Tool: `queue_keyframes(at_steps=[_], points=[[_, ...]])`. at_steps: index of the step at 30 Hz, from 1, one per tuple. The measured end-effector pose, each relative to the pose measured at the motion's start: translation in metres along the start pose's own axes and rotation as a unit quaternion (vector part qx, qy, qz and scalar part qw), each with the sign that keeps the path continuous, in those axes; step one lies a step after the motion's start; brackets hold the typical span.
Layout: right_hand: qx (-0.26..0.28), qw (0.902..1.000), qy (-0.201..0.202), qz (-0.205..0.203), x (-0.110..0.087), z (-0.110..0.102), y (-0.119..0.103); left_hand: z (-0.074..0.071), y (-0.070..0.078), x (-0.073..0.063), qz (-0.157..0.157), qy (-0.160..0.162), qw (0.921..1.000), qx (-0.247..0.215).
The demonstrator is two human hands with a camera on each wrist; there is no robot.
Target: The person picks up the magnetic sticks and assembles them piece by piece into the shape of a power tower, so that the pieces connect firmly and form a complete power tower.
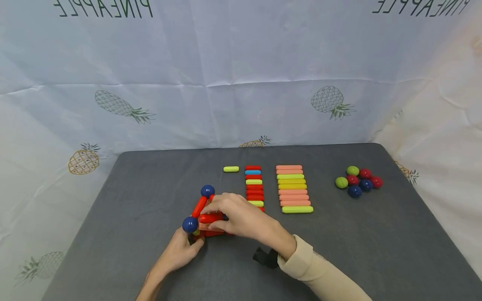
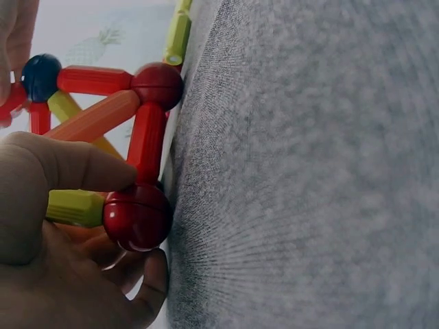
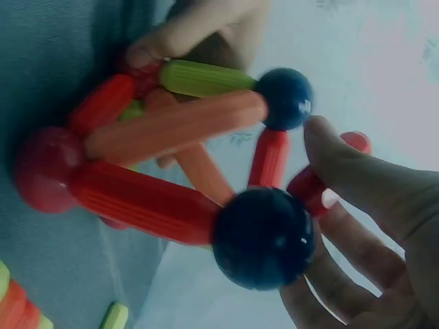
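- Structure: a frame of coloured sticks and balls (image 1: 199, 207) stands on the dark grey worktop (image 1: 357, 251), between your two hands; blue balls (image 3: 263, 238) mark upper corners and red balls (image 3: 51, 169) lower ones.
- Left hand (image 1: 183, 247): your thumb and fingers close around a lower corner, the thumb against a red ball and the red upright (image 2: 147, 140) joined to it.
- Right hand (image 1: 239, 215): you pinch a short red stick (image 1: 211, 218) between thumb and fingers, at the top of the frame, near a blue corner ball.
- Loose sticks: a column of short sticks (image 1: 254, 187), mostly red, lies just beyond your right hand; a column of longer pink and yellow sticks (image 1: 293, 192) lies to its right, and a single yellow-green stick (image 1: 231, 169) to its left.
- Loose balls: green, red and blue balls (image 1: 352, 180) are grouped at the far right.
- Lettering: on the pale cloth (image 1: 241, 113) behind the worktop you read "PINEAPPLE" twice along the top edge, mirror-reversed, above printed pineapples (image 1: 113, 103); you can make out no brand on the sticks.
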State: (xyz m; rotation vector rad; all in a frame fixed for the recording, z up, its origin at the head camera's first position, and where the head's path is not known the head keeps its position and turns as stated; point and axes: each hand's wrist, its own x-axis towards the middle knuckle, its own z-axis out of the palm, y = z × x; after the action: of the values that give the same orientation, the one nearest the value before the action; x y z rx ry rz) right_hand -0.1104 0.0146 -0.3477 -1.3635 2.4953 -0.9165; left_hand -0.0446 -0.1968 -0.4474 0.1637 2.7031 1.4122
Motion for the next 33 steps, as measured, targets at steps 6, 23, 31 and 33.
queue_keyframes(at_steps=[6, 23, 31, 33], points=[[-0.077, 0.9970, 0.006, -0.005, -0.001, 0.008, -0.004, 0.002, -0.003, 0.000, 0.016, 0.004, 0.9998, 0.006], [-0.253, 0.9671, 0.028, -0.007, 0.009, 0.024, -0.014, 0.002, -0.005, -0.002, 0.044, -0.009, 0.9990, 0.001], [-0.281, 0.9593, 0.023, -0.010, 0.009, 0.028, -0.015, 0.001, -0.007, -0.001, 0.067, -0.008, 0.9977, -0.007], [-0.279, 0.9598, 0.028, -0.010, 0.008, 0.029, -0.014, 0.001, -0.007, -0.001, 0.070, -0.011, 0.9974, -0.008]])
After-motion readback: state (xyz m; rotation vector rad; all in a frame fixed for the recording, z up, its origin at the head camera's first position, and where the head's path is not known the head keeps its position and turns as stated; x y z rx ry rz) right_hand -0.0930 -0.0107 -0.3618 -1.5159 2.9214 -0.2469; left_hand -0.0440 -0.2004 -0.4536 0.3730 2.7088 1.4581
